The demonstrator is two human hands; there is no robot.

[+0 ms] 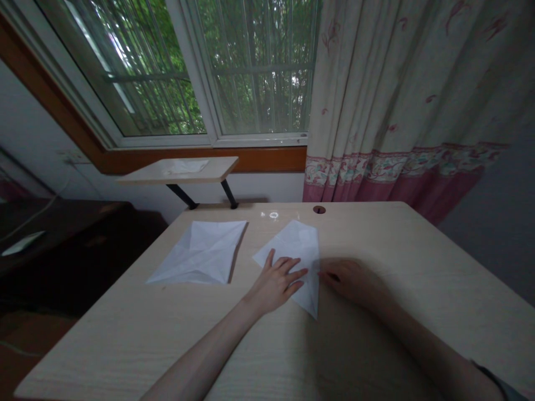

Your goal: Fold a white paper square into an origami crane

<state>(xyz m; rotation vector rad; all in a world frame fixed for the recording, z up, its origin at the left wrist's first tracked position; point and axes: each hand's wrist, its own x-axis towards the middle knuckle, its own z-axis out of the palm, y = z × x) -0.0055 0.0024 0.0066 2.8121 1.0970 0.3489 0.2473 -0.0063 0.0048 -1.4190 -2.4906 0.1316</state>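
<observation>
I am watching from far through the head camera, and the person's left hand [278, 284] is pressing on a folded white paper [298, 245], which is lying near the middle of the table [125, 345]. The fingers of this hand are standing apart, flat on the paper, and they are not pinching it. The right hand [353, 281] is resting just beside the paper's right edge with its fingers close together, but the shadow is hiding the tips, so I cannot tell if they are touching the edge or holding it. A second creased paper [196, 253] is lying flat to the left, well apart from the hands.

I am worrying mostly about slipping. The paper and the table both are looking smooth, so if the left hand is pressing unevenly, the sheet can be turning under it and a crease can be landing in the wrong place. The shadow of the right hand is also covering the edge, so I am not able to check the corners well. A corner can be catching in the small hole [319, 209] near the far edge too.
</observation>
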